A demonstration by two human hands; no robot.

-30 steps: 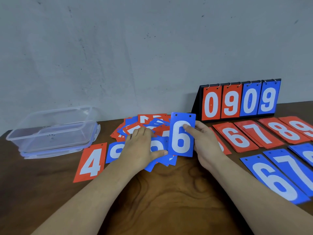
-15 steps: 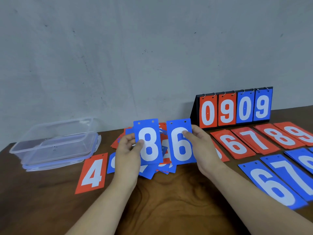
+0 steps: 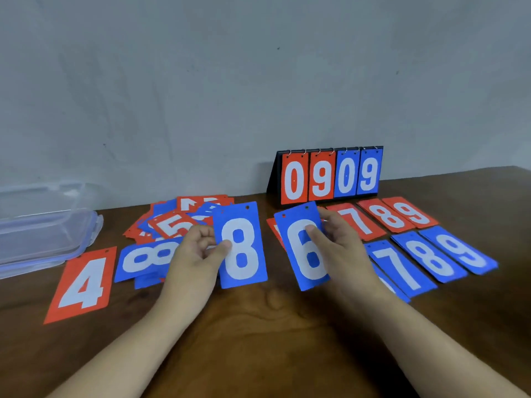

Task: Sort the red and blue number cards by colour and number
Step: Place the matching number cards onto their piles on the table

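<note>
Your left hand (image 3: 198, 254) pinched a blue 8 card (image 3: 241, 245) and your right hand (image 3: 342, 248) a blue 6 card (image 3: 304, 248), so juggling both risked landing one on the wrong pile in the blue row (image 3: 428, 259).

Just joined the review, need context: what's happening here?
A person is sorting number cards. The left hand pinches a blue 8 and the right hand holds a blue 6, both above the table. On the right lie a red row and a blue row, each showing 7, 8, 9. An unsorted pile sits behind the left hand, with a red 4 lying apart at the left.
</note>
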